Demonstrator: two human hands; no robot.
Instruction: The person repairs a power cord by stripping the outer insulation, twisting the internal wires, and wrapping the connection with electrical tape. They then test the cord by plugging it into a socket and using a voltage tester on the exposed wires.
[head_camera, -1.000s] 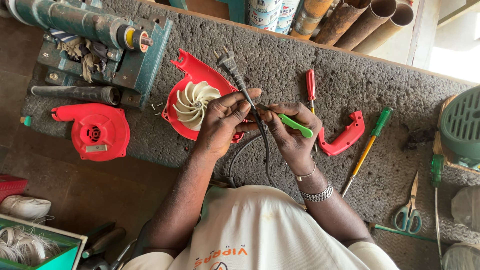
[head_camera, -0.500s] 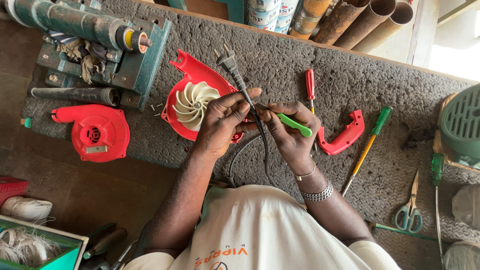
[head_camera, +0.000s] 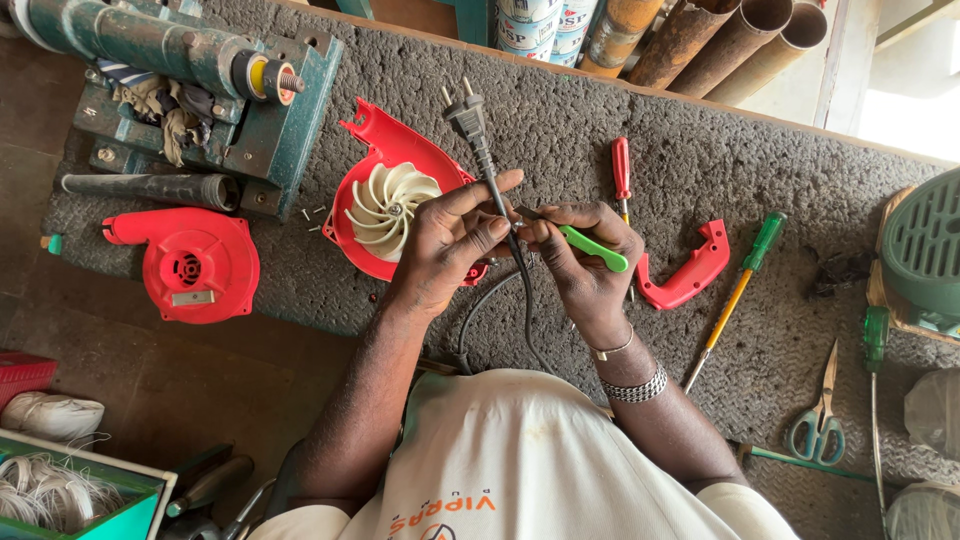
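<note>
Little had shifted: the left hand (head_camera: 445, 245) still pinched the black power cord (head_camera: 495, 190) (plug upward), the right hand (head_camera: 585, 260) gripping a green-handled tool (head_camera: 595, 248), above the worktop (head_camera: 700, 170).

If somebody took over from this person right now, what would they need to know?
Left hand pinches the black power cord, plug pointing away. Right hand holds a green-handled tool with its tip at the cord. The red housing with white fan lies under the left hand; the other red housing half and red handle piece lie apart. The blower is open, not reassembled; how far the cord work has got cannot be told.
</note>
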